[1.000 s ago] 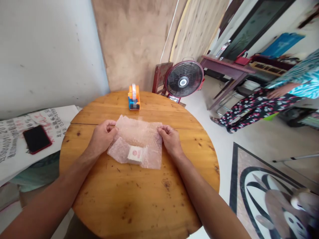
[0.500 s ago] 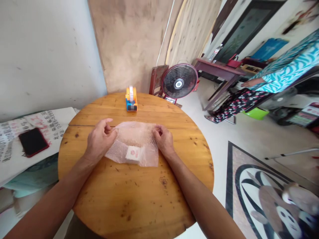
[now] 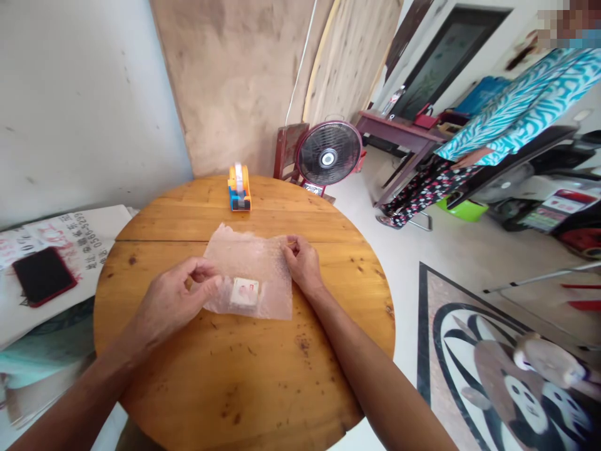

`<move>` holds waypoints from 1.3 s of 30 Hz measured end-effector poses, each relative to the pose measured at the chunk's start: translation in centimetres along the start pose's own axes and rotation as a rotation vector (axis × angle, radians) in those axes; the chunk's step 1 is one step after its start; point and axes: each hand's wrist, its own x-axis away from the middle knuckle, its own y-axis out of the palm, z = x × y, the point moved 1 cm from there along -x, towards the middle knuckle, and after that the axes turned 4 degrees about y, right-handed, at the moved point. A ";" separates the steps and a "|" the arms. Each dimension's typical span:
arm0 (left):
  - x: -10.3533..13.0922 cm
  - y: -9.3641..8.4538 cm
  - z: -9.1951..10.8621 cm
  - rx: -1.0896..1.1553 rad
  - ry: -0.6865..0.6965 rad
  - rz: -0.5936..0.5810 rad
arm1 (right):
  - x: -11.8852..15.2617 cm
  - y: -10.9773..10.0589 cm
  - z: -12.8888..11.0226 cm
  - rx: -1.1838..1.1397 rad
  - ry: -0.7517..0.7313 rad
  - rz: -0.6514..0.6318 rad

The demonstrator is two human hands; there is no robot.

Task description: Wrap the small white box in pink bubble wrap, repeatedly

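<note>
A sheet of clear, pinkish bubble wrap (image 3: 267, 263) lies spread on the round wooden table (image 3: 272, 382). A small white box (image 3: 245, 292) with red print rests on its lower part. My right hand (image 3: 303, 263) pinches the sheet's upper right edge between thumb and fingers. At the lower left edge, close to the box, is my left hand (image 3: 181, 294), its fingers loosely bent and a gap showing between them and the thumb. Its fingertips are slightly blurred over the wrap.
An orange and blue tape dispenser (image 3: 240, 188) stands at the table's far side. Left of the table, a black phone (image 3: 44, 275) lies on a printed white sack (image 3: 101, 235). A fan (image 3: 328, 153) stands behind. A person in a patterned top (image 3: 521, 119) stands at the right.
My left hand has let go of the wrap's upper left edge and come down beside the box. The upper left corner now lies free. My right hand keeps its pinch.
</note>
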 end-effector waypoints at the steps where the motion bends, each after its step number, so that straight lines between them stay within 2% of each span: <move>1: 0.2 -0.1 0.2 0.010 0.008 -0.025 | 0.0 0.0 0.0 0.003 0.002 -0.002; 5: 1.4 -1.3 0.9 0.061 0.138 -0.087 | -0.1 -0.1 0.0 0.010 0.007 -0.009; 9: 3.4 -2.3 1.1 0.076 0.335 -0.379 | -0.2 0.0 0.1 0.012 0.003 -0.011; 11: 4.1 -2.2 0.9 0.037 0.377 -0.525 | -0.3 0.1 0.2 0.011 -0.003 -0.010; 13: 4.2 -2.0 0.7 -0.010 0.359 -0.606 | -0.3 0.2 0.3 0.007 -0.012 -0.011; 15: 3.7 -1.9 0.7 -0.018 0.293 -0.576 | -0.4 0.2 0.5 -0.001 -0.019 -0.013; 19: 1.4 -1.4 1.5 0.054 0.126 -0.312 | -0.4 0.3 0.6 -0.020 -0.037 -0.017; 21: 0.3 -0.7 1.7 0.096 0.107 -0.266 | -0.3 0.3 0.6 -0.028 -0.041 -0.018; 22: -0.1 -0.1 1.7 0.113 0.116 -0.267 | -0.2 0.3 0.6 -0.030 -0.039 -0.019; 27: -0.5 2.2 0.3 0.268 0.207 -0.433 | -0.2 0.3 0.5 -0.034 -0.014 -0.025; 32: -0.4 2.2 -1.0 0.306 0.235 -0.518 | -2.0 -0.4 0.0 -0.021 -0.003 -0.123; 34: -1.0 2.1 -0.7 0.268 0.256 -0.526 | -3.1 -0.8 -0.2 -0.007 -0.002 -0.137; 39: -2.6 2.7 0.8 0.291 0.362 -0.497 | -4.3 -1.0 -0.6 0.071 0.016 -0.076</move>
